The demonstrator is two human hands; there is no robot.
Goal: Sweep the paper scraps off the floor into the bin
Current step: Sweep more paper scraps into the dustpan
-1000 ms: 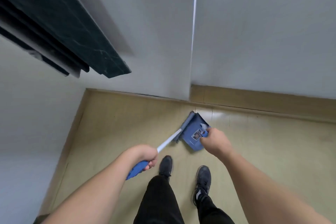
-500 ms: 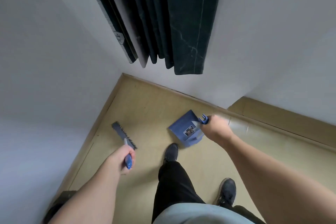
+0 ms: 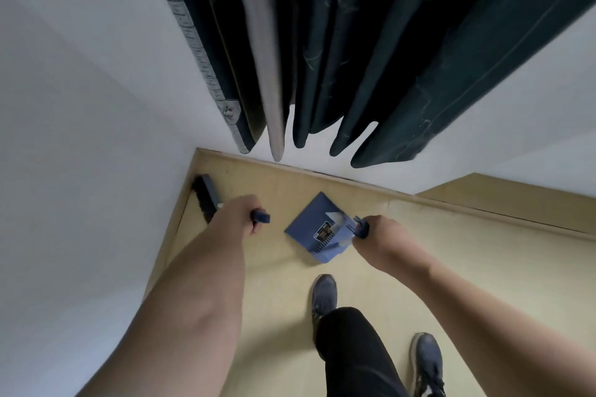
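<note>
Two hands are working low over the pale yellow floor [image 3: 451,267], each clamped on a tool. The left hand [image 3: 237,214] is wrapping around the blue handle of the broom [image 3: 206,200] — the handle's end is sticking out past the fingers, and the dark brush head is lying toward the left of the dustpan, close to the white wall [image 3: 80,155] in the corner. The right hand [image 3: 382,237] is gripping the dark handle of the blue dustpan [image 3: 314,229], which is sitting between the two hands, tilted, with its open edge pointing toward the corner. White paper scraps [image 3: 335,217] are lying inside the dustpan near its handle end, beside a small printed label. Dark curtains [image 3: 371,58] are hanging above the dustpan, their hems ending just short of the floor. Below the dustpan, two dark shoes [image 3: 324,295] are standing on the floor — one just beneath it, the other further right. No bin is showing here.
</note>
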